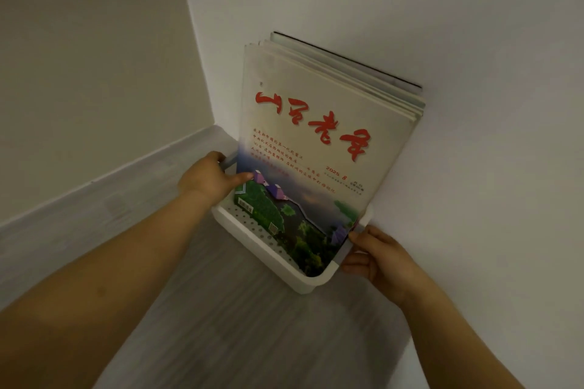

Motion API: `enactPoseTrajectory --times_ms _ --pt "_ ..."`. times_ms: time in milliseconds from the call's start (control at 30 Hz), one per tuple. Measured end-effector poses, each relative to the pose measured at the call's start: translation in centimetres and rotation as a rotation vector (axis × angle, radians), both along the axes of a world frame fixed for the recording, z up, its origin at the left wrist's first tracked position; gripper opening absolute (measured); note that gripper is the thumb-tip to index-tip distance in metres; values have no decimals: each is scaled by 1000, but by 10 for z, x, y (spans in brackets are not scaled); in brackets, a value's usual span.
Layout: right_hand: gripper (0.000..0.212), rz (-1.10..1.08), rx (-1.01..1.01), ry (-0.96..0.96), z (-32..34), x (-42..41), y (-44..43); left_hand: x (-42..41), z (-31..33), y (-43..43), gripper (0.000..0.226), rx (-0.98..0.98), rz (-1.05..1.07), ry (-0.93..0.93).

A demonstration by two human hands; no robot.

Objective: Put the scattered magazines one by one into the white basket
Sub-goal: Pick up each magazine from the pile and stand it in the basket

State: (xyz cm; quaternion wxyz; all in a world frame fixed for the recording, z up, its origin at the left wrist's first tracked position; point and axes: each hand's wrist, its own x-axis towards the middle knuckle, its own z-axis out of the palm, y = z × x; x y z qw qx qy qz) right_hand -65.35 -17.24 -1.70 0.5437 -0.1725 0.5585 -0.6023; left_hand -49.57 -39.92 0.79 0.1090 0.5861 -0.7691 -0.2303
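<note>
Magazines (319,136) stood upright in the white basket (240,232) on the floor, leaning against the wall. Left hand (207,178) gripped its left rim; right hand (379,257) clasped its right handle, fingers curled.

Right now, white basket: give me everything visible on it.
The white basket looks like plastic, with rounded corners and small perforations in its wall. It sits on the grey wood-look floor beside the white wall. A stack of magazines stands in it, leaning back. The left hand and right hand grip its ends.
</note>
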Motion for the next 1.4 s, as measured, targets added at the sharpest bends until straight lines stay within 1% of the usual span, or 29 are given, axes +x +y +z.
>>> enactPoseTrajectory --times_ms 167,433,733,900,1000,1033,1067,1167,1233,1300,1400 --pt "9 -44 15 15 -3 -13 55 -20 -9 50 63 7 -61 75" --pt "8 -122 54 21 1 -20 106 -37 -11 92 64 -2 -140 60" --pt "8 -165 53 25 -1 -26 134 -44 -13 119 65 -15 -178 73" --pt "8 -164 53 28 -2 -29 147 -48 -10 131 66 12 -197 82" --pt "8 -162 49 23 -3 -31 151 -48 -6 137 63 22 -231 77" --pt "9 -161 44 20 -3 -31 152 -47 -3 138 59 52 -236 112" --pt "9 -161 40 17 -3 -31 152 -44 1 138 55 116 -220 194" --pt "8 -166 32 7 -3 -30 153 -30 10 131 41 456 -65 575" --pt "8 -170 32 8 -3 -29 154 -19 9 127 36 626 48 760" --pt "9 -172 34 13 -4 -29 154 -14 3 127 36 647 82 791" --pt "8 -166 33 18 -3 -29 154 -15 -2 130 36 555 79 759"
